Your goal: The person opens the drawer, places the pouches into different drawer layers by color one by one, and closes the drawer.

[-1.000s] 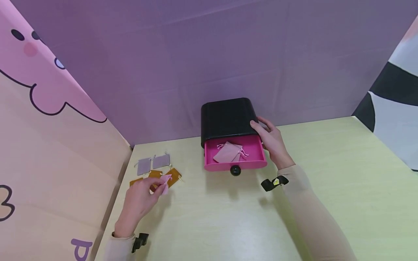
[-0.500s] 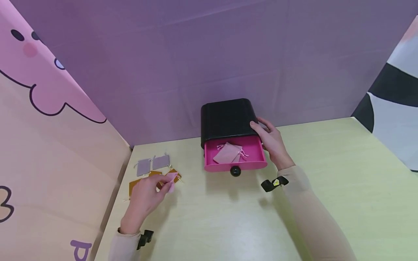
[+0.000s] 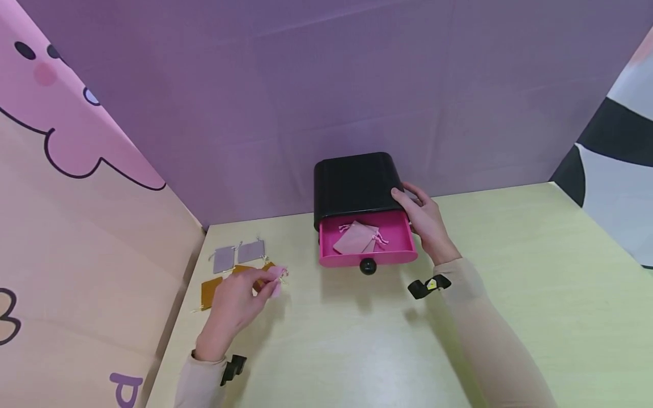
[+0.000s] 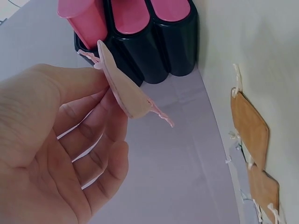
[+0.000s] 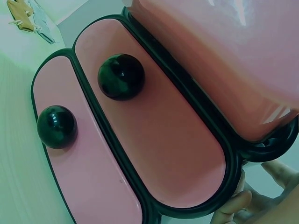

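My left hand (image 3: 237,306) pinches a small pink drawstring pouch (image 4: 124,86) between thumb and fingers, held above the table's left side. My right hand (image 3: 425,226) rests against the right side of a black drawer cabinet (image 3: 357,184), thumb near its top edge. The cabinet's top pink drawer (image 3: 398,238) is pulled out, and pink pouches (image 3: 354,241) lie overlapping inside it. In the right wrist view two lower drawers (image 5: 154,144) with black ball knobs (image 5: 121,77) are closed. Part of the right hand is hidden behind the cabinet.
Two grey-purple pouches (image 3: 251,252) and several mustard-brown pouches (image 3: 210,292) lie at the table's left, partly covered by the left hand. A purple cloth backdrop (image 3: 306,102) stands right behind the cabinet. The left wall panel (image 3: 102,243) borders the table (image 3: 347,340).
My left hand has moved right with the pink pouch, uncovering more of the leftmost brown pouch. The right hand and cabinet have stayed in place.
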`<state>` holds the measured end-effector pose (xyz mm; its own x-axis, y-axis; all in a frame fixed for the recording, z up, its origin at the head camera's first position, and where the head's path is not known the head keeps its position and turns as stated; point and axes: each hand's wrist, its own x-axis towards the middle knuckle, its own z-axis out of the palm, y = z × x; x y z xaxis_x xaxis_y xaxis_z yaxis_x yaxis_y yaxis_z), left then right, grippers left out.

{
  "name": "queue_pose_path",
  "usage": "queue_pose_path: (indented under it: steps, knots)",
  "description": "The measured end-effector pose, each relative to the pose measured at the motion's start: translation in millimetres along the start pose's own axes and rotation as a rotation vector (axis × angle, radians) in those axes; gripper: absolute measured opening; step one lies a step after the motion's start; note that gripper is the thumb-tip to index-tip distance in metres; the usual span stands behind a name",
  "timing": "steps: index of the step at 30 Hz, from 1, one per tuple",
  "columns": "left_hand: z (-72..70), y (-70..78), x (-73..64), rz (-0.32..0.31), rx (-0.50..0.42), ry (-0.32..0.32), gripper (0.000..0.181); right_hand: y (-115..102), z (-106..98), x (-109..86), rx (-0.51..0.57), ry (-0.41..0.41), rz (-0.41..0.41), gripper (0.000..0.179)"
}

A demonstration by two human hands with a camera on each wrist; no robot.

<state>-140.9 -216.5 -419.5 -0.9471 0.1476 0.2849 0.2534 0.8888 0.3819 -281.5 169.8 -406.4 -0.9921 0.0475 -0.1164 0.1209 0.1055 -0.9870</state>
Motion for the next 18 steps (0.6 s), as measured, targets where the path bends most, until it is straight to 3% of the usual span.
queue_pose_path:
  steps: [18]
  knots:
    - [-2.9,22.8,13.5,0.067,-0.040,0.013,0.012,2,-1,1.7,0.005,0.008,-0.005,0.082]
